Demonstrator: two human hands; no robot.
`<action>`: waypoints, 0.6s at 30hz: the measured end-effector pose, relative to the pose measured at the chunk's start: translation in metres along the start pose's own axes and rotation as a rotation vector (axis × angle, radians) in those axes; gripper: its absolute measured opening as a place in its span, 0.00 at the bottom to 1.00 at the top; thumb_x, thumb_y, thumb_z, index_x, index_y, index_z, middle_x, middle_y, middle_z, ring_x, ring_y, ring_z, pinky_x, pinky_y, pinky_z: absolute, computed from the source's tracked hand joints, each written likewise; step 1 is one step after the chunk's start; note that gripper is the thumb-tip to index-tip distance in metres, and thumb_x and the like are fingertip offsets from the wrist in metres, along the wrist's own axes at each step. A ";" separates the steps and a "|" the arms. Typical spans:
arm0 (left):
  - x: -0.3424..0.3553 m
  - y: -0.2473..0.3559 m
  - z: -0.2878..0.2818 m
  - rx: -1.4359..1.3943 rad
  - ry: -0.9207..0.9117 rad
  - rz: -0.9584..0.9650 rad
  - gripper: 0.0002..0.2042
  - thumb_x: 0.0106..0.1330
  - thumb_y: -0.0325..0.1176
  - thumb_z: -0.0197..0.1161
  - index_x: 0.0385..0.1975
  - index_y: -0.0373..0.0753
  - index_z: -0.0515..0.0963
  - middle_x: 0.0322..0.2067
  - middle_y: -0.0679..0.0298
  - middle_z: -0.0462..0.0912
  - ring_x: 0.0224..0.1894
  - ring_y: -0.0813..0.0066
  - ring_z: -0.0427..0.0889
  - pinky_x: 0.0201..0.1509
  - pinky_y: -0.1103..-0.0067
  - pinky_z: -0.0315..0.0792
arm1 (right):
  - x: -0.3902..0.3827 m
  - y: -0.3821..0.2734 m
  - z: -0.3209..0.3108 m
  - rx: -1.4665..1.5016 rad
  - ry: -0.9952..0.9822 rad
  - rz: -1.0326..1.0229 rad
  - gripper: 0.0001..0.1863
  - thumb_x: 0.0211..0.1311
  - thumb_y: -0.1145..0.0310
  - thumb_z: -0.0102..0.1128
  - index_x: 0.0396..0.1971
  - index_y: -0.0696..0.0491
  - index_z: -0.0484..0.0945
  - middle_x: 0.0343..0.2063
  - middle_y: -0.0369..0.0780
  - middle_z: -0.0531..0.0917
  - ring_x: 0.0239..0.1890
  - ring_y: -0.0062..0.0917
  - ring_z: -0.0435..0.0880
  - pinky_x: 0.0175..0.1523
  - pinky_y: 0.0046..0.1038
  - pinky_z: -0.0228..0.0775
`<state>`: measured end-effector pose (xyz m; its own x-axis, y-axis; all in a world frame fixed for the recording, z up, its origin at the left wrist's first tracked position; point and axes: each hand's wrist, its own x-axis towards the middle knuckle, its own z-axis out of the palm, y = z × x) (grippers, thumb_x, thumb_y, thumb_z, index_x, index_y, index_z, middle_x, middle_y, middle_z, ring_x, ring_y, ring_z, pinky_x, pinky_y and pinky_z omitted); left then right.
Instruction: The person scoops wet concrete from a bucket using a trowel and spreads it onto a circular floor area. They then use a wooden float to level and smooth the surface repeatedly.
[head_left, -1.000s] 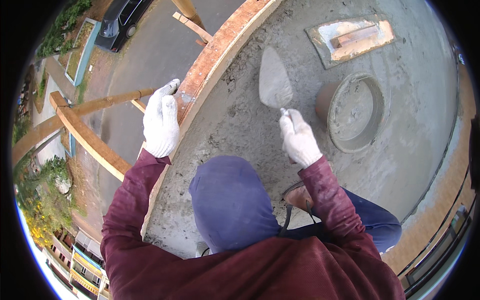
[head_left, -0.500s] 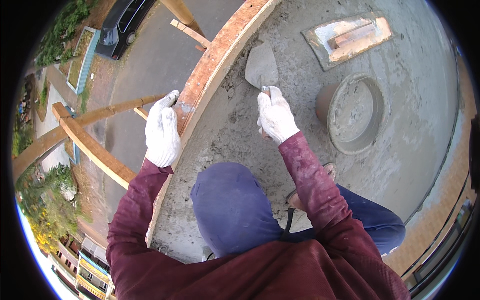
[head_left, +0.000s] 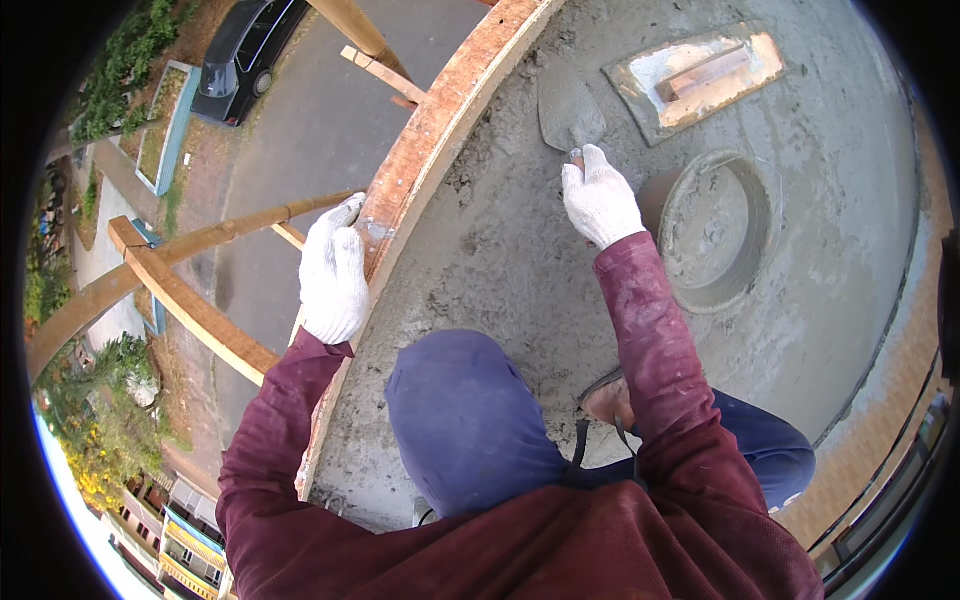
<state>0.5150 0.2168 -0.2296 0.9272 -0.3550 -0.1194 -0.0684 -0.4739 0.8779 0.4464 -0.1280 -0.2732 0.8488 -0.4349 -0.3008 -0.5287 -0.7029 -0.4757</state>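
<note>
My right hand [head_left: 603,200], in a white knit glove, is closed around the handle of a trowel [head_left: 570,112]. The trowel's grey, cement-coated blade lies against the wet cement surface [head_left: 500,260], pointing away from me. On the left, my gloved left hand [head_left: 334,275] rests at the outer edge of a wooden form board [head_left: 437,105], its fingers curled over the side and the fingertips partly hidden. A round bucket [head_left: 712,230] with grey mortar inside stands just right of my right hand. Beyond it lies a rectangular float [head_left: 697,80] with a wooden handle.
Past the board the surface drops to a road with a parked dark car [head_left: 245,60]. Wooden poles [head_left: 190,300] and a beam stick up outside the edge. My knee [head_left: 765,450] and foot [head_left: 608,400] are on the cement side. A tan strip [head_left: 880,390] borders the right.
My right hand has moved the trowel to the right, away from the board and nearer the float and bucket. My left hand stays on the board; the view has shifted slightly.
</note>
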 end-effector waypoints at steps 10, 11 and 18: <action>0.003 0.004 -0.001 0.105 -0.024 0.013 0.24 0.85 0.45 0.48 0.65 0.30 0.74 0.62 0.50 0.81 0.66 0.60 0.78 0.71 0.66 0.68 | -0.004 -0.027 0.017 0.555 -0.213 0.371 0.24 0.76 0.59 0.54 0.63 0.59 0.71 0.34 0.51 0.86 0.25 0.39 0.88 0.29 0.40 0.79; 0.003 0.002 0.000 0.142 -0.030 0.027 0.24 0.85 0.45 0.48 0.65 0.30 0.75 0.62 0.50 0.81 0.66 0.60 0.78 0.72 0.66 0.68 | -0.002 -0.023 0.034 0.643 -0.131 0.346 0.26 0.76 0.59 0.55 0.67 0.57 0.69 0.32 0.49 0.85 0.20 0.36 0.85 0.24 0.39 0.77; 0.003 -0.004 0.001 0.099 -0.006 0.010 0.26 0.85 0.48 0.47 0.65 0.31 0.76 0.63 0.51 0.80 0.67 0.61 0.77 0.73 0.67 0.66 | -0.029 -0.025 0.050 0.932 -0.136 0.355 0.28 0.77 0.60 0.55 0.72 0.51 0.65 0.26 0.40 0.79 0.17 0.23 0.78 0.21 0.31 0.72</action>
<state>0.5175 0.2171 -0.2336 0.9240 -0.3648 -0.1143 -0.1135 -0.5473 0.8292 0.4347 -0.0695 -0.2939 0.6646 -0.4249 -0.6147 -0.5931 0.2004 -0.7798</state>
